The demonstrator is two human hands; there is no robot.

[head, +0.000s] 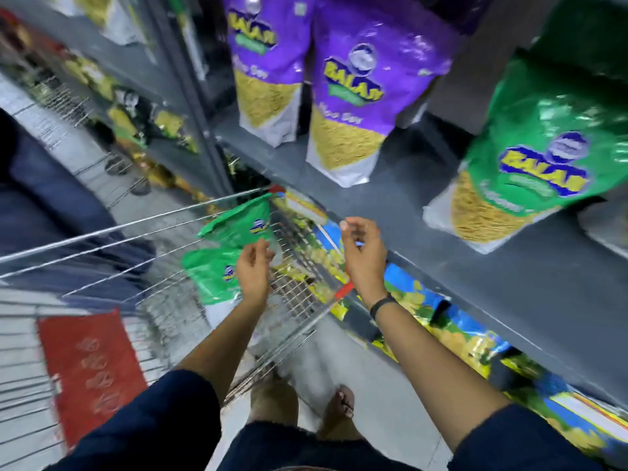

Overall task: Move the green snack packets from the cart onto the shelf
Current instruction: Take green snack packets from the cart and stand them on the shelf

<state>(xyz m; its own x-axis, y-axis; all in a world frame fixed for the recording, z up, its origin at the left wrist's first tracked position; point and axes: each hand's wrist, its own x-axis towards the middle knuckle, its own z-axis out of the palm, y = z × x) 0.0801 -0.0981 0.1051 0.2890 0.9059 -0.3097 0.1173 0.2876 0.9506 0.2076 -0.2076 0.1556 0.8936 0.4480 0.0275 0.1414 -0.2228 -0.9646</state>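
Lying in cart (190,300) | two green snack packets (238,223) | glossy, crinkled

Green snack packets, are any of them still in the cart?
Yes, two green snack packets lie in the wire cart, just beyond the open left hand, which holds nothing.

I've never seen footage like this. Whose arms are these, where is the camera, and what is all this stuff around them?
There is no machine: a person wears a camera on the head, looking down at their own arms. The left hand reaches toward green snack packets in a wire cart; the right hand hangs open beside the grey shelf. Both hands are empty. On the shelf stand purple packets and one green packet. The picture is blurred by motion.
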